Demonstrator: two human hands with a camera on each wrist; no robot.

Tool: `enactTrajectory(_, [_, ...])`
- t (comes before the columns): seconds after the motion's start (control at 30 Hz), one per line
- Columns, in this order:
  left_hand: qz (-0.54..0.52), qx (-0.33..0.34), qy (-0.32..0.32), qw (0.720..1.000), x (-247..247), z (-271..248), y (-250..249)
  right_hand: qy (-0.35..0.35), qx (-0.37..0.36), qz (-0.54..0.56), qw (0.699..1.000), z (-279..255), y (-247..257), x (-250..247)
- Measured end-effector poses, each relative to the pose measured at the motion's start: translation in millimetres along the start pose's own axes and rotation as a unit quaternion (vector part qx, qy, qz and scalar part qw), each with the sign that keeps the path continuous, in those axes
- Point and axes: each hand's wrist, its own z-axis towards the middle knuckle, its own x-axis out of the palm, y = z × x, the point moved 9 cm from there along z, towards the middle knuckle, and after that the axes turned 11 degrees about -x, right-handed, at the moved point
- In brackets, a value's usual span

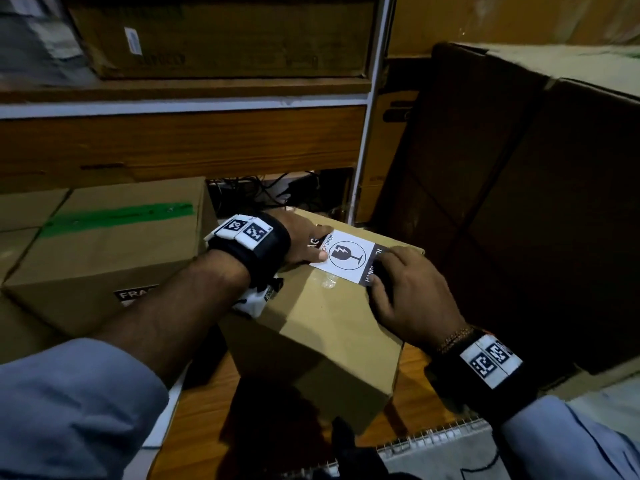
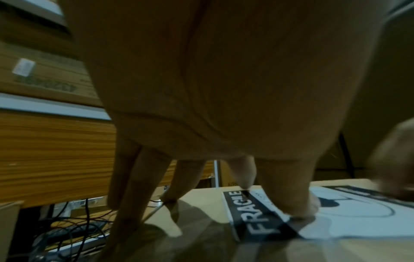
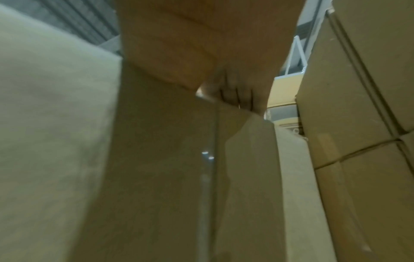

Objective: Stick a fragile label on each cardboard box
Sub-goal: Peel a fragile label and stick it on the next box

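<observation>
Label (image 1: 349, 257) flat on box (image 1: 311, 306) top. Left hand (image 1: 304, 244), right hand (image 1: 408, 289) press opposite ends, fingers straight. Risk: uneven rubbing traps wrinkle; near corner lifts, peels.

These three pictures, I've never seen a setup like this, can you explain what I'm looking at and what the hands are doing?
No machine here: a person wears three cameras. The wide picture comes from the head; the other two look along each wrist, so the palms fill them. The black bands with square patterns are the wrist camera mounts.

A fragile label lies on top of a cardboard box. The left hand presses its left edge with straight fingers; the right hand presses the right edge. Neither grips anything. A second box, already labelled, stands to the left.
</observation>
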Motion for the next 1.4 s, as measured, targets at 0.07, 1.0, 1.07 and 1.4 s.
enactTrajectory(0.07, [0.015,-0.002,0.01,1.0,3.0,1.6,-2.0,0.035,-0.008,0.02,0.999,2.5,-2.4,7.3])
enactTrajectory(1.0, [0.056,-0.11,-0.004,0.992,10.0,8.9,-0.6,0.195,0.023,-0.19,0.962,5.1,-1.1,19.8])
enactTrajectory(1.07, [0.063,-0.077,-0.029,0.995,5.7,8.4,-10.9,0.178,-0.004,-0.152,0.972,6.5,1.7,20.6])
enactTrajectory(1.4, [0.113,-0.021,0.009,0.993,4.4,5.8,-19.6,0.126,0.021,-0.108,0.986,0.7,-5.9,14.6])
